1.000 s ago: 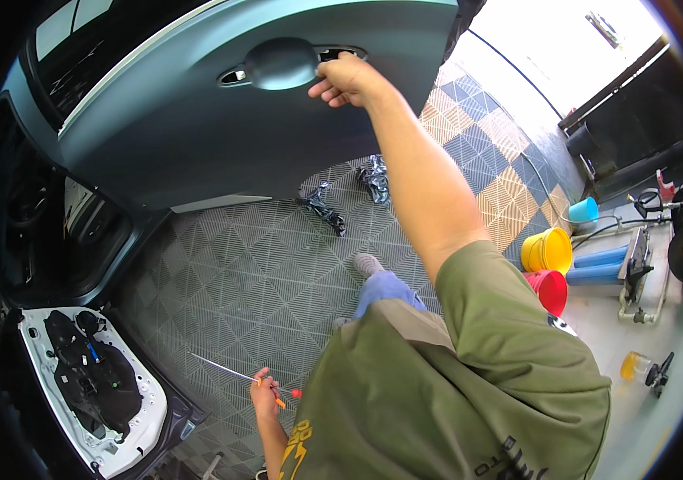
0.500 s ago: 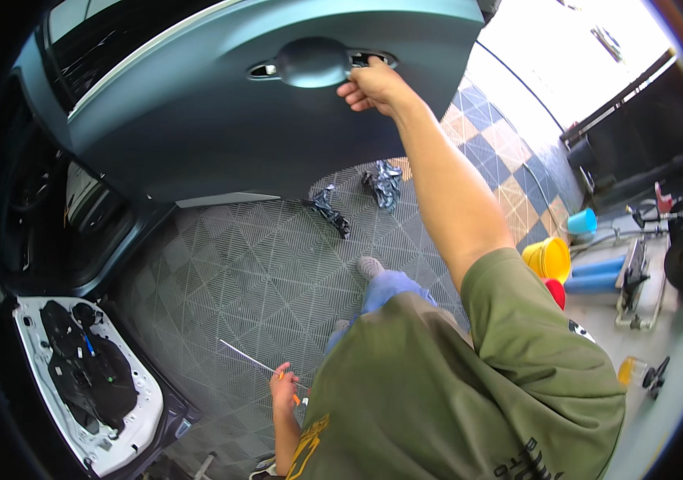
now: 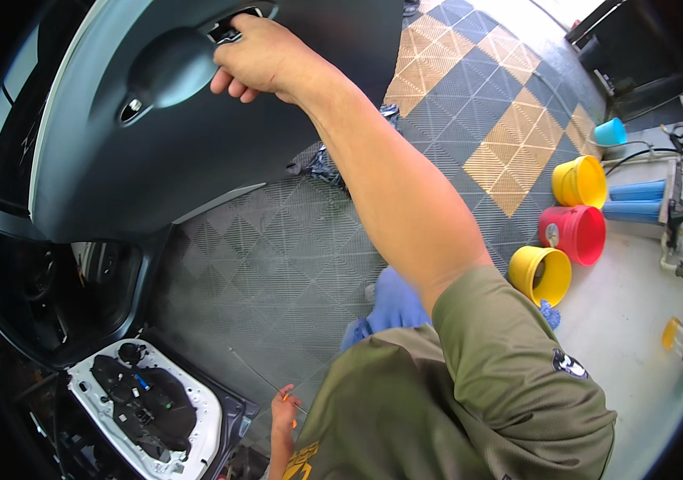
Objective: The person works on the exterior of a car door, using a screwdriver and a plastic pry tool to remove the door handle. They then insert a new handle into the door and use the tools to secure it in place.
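A dark blue-grey car door (image 3: 221,144) fills the upper left, with a round recess (image 3: 169,68) where the outside handle is absent. Openings lie at both ends of this recess. My right hand (image 3: 257,60) is at the far opening (image 3: 225,32), thumb and forefinger against it and the other fingers curled below. Whatever is pinched there is hidden. Low down beside my body, my left hand (image 3: 284,408) is closed round a long thin rod (image 3: 253,370). Bits of orange show at that hand; their shape is too small to make out.
Another door (image 3: 209,404), its inner panel exposed, stands open at lower left. Crumpled dark plastic film (image 3: 325,166) lies on the tiled floor (image 3: 277,248). Yellow buckets (image 3: 577,182), a red bucket (image 3: 572,232), a light-blue bucket (image 3: 610,132) and blue filter cylinders (image 3: 636,200) line the right side.
My view has turned, so the door sits farther left and more buckets show. My right hand stays at the same opening, and my left still holds the rod.
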Tool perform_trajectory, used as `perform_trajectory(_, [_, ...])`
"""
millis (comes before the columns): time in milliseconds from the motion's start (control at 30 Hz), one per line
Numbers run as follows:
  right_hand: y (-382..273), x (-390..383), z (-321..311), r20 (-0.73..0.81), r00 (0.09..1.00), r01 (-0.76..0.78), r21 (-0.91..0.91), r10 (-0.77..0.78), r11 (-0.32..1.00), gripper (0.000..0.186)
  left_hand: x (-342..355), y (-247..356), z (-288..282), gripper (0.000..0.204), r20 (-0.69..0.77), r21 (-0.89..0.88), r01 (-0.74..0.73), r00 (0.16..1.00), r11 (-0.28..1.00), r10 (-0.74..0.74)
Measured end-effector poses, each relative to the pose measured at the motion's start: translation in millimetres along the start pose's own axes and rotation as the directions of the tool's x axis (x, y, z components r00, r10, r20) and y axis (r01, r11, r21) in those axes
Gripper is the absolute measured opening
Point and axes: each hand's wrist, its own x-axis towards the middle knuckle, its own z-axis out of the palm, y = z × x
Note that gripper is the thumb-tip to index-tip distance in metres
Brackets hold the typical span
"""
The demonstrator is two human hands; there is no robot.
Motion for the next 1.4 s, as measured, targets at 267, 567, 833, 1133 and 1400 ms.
perform_trajectory(267, [40, -29, -17, -0.192, 0.874, 0.417, -0.175, -0.446, 0.892, 0.032, 0, 85, -13, 0.038, -0.013, 0.136, -0.008, 1.000, 0.991, 0.010])
perform_trajectory(567, [128, -80, -23, -0.204, 0.954, 0.245, 0.110, -0.219, 0.963, 0.029, 28, 181, -16, 0.034, 0.044, 0.403, -0.051, 0.998, 0.914, 0.037])
perform_trajectory(833, [106, -66, -31, -0.102, 0.917, 0.393, 0.060, -0.386, 0.918, 0.040, 40, 209, -34, 0.039, 0.063, 0.566, -0.136, 0.991, 0.813, 0.122])
perform_trajectory(1133, [52, -38, -37, -0.027, 0.894, 0.425, -0.264, -0.447, 0.866, 0.044, 29, 221, 3, 0.039, 0.102, 0.599, -0.070, 0.995, 0.797, 0.011])
perform_trajectory(1400, [6, -9, -26, 0.078, 0.976, 0.209, -0.615, -0.206, 0.760, 0.048, 46, 210, 0, 0.038, 0.153, 0.507, -0.158, 0.984, 0.847, 0.092])
